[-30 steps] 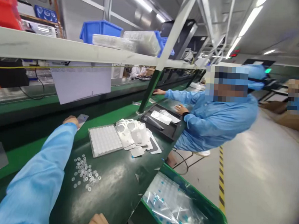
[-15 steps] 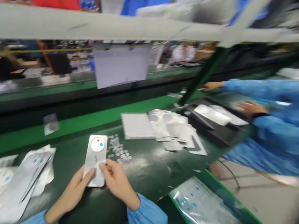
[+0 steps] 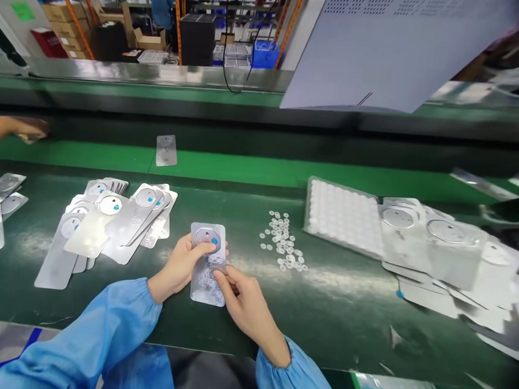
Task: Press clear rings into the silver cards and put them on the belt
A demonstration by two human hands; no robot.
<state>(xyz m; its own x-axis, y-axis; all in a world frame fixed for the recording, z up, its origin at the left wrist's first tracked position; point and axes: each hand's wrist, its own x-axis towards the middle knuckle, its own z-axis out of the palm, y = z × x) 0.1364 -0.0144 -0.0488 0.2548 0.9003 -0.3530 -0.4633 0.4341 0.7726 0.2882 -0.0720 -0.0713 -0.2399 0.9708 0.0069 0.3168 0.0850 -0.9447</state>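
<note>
Both hands grip one silvery rectangular plate with a blue dot (image 3: 202,287) near the front edge of the dark green bench (image 3: 332,297). The left hand (image 3: 179,267) clasps its left side and the right hand (image 3: 247,301) pinches its right edge. Small clear discs (image 3: 283,248) lie near, toward the right.

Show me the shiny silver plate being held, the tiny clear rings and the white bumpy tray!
Shiny silver rectangular plate (image 3: 203,281): head view, lower middle.
Tiny clear plastic rings (image 3: 284,248): head view, pile's centre.
White bumpy plastic tray (image 3: 343,216): head view, top's middle.
</note>
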